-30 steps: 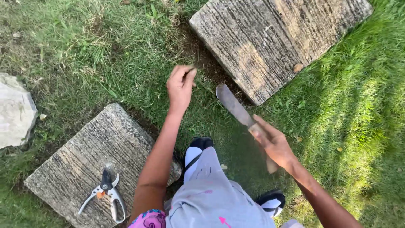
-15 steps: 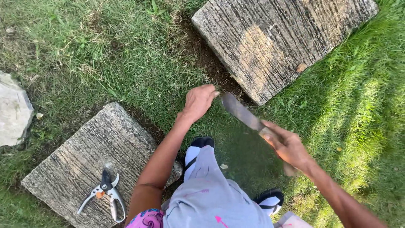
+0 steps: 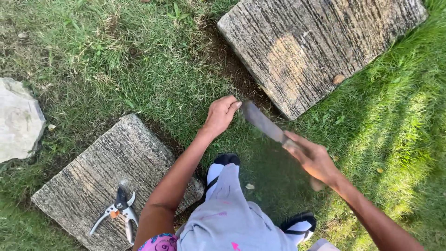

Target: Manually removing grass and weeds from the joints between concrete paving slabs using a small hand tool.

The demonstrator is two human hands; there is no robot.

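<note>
My right hand (image 3: pixel 315 159) grips the handle of a long grey blade (image 3: pixel 261 122), blurred, which points up and left over the grass beside the far stone slab (image 3: pixel 320 42). My left hand (image 3: pixel 221 115) is closed in a loose pinch just left of the blade tip, low over the grass between the two slabs; what it pinches cannot be made out. Pruning shears (image 3: pixel 118 212) with pale handles lie shut on the near stone slab (image 3: pixel 107 172), well left of both hands.
A pale rock (image 3: pixel 18 118) sits at the left edge. My legs in grey trousers (image 3: pixel 232 214) and dark sandals (image 3: pixel 226 159) stand in the grass (image 3: pixel 116 56) between the slabs. Bare soil (image 3: pixel 237 74) edges the far slab.
My left hand has dropped lower and drifted right toward the blade tip, fingers closing. My right hand with the blade has shifted slightly down and right. The shears stayed put.
</note>
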